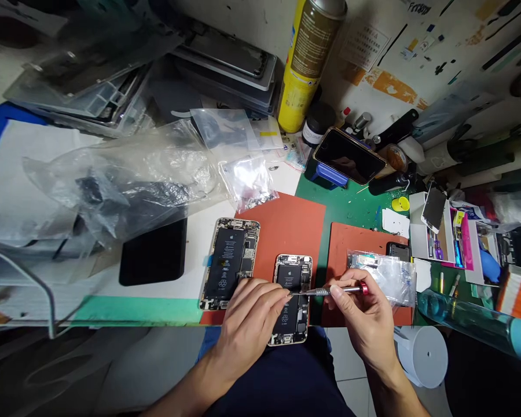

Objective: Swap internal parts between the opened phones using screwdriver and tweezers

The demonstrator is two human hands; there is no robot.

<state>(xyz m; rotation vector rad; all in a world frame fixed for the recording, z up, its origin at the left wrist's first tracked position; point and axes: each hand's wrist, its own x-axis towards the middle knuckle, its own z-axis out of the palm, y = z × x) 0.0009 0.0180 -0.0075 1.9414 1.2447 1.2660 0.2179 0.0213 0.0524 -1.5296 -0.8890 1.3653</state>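
Note:
My right hand (367, 313) grips a precision screwdriver (321, 292) with a red end cap, held nearly level with its tip pointing left. The fingers of my left hand (254, 315) are pinched together at that tip; what lies between them is too small to make out. Below the tip is an opened smartphone (290, 272), its black battery and circuit parts exposed, with its lower end reaching past the table edge. A larger opened smartphone (230, 255) lies to the left, its lower right corner partly behind my left hand. Both rest on a red-brown mat (295, 217).
Plastic bags (147, 168) and a dark flat panel (154, 255) lie left. A yellow spray can (306, 63) stands at the back, near a phone on a stand (349, 155). At right are a parts bag (386, 281), a tool organizer (421, 231) and a water bottle (473, 321).

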